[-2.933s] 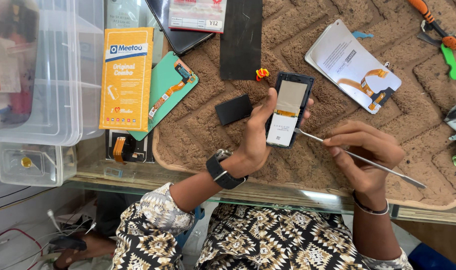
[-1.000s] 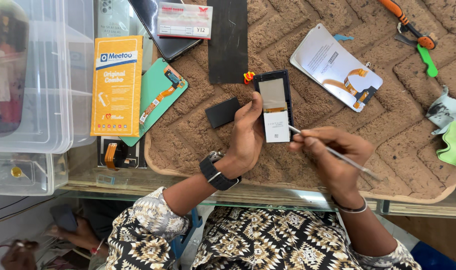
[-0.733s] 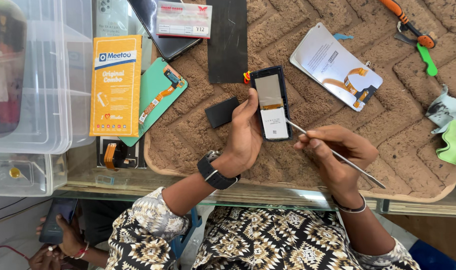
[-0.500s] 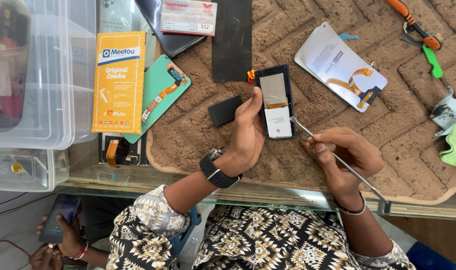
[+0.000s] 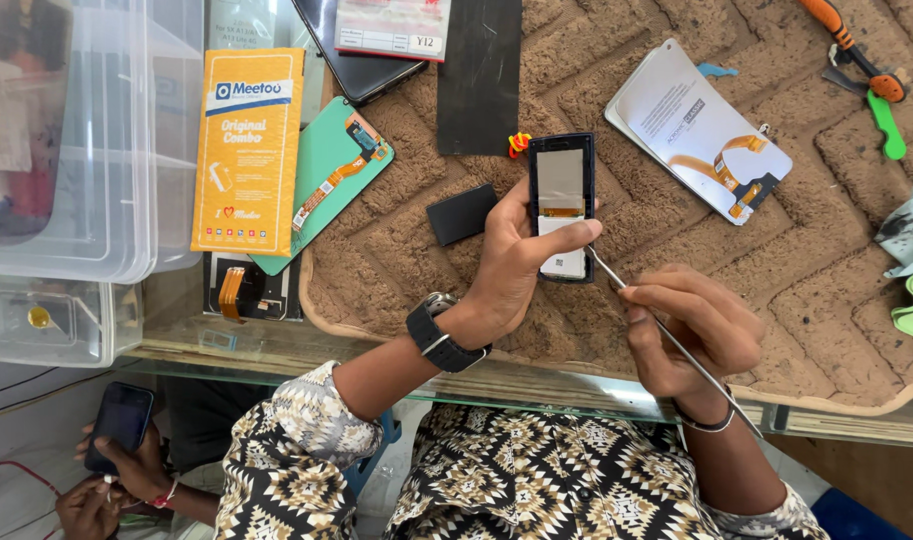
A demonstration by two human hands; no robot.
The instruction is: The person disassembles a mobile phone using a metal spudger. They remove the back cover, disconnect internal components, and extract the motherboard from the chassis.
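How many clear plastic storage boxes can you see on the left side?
2. A large clear box fills the upper left corner; a small clear box sits just below it at the edge. More may lie outside the picture.

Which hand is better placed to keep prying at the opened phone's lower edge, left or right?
Right, probably. The right hand grips the thin metal pry tool, its tip at the opened phone. The left hand is wrapped around the phone, steadying it.

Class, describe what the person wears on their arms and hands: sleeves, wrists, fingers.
Both arms have short sleeves in a black, white and tan geometric print. The left hand is bare, with a black watch at the wrist. The right hand is bare, with a thin dark bangle at the wrist.
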